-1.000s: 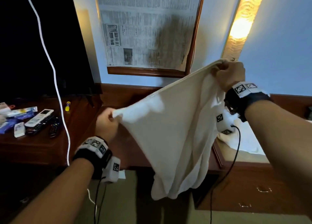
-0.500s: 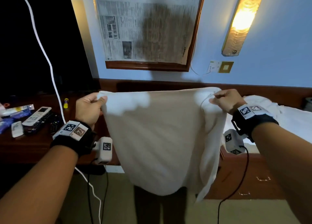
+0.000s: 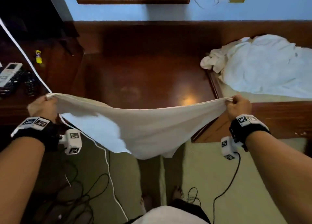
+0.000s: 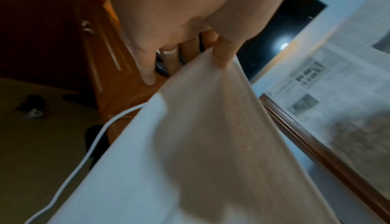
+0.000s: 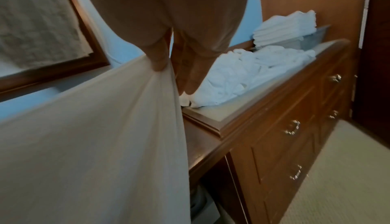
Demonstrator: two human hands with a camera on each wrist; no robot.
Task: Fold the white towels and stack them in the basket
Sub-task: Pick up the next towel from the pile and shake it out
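Observation:
A white towel (image 3: 143,127) hangs stretched between my two hands above the front edge of the dark wooden desk (image 3: 148,75). My left hand (image 3: 44,105) pinches its left top corner, and the left wrist view shows the thumb on the cloth (image 4: 211,127). My right hand (image 3: 238,103) pinches the right top corner, the towel (image 5: 94,144) bunching under the thumb. A heap of unfolded white towels (image 3: 263,65) lies on the dresser at the right. Folded towels (image 5: 284,27) are stacked in a grey basket (image 5: 312,39) beyond that heap (image 5: 249,74).
Remote controls (image 3: 10,78) and a small yellow bottle (image 3: 38,56) lie on the left side of the desk. A white cable (image 3: 25,54) runs down past my left hand to the floor. Black cables (image 3: 81,195) trail over the carpet. The dresser drawers (image 5: 295,136) stand at the right.
The towel has come down from chest height in front of the wall to just above the desk. My hands have spread wider apart, drawing the top edge out level.

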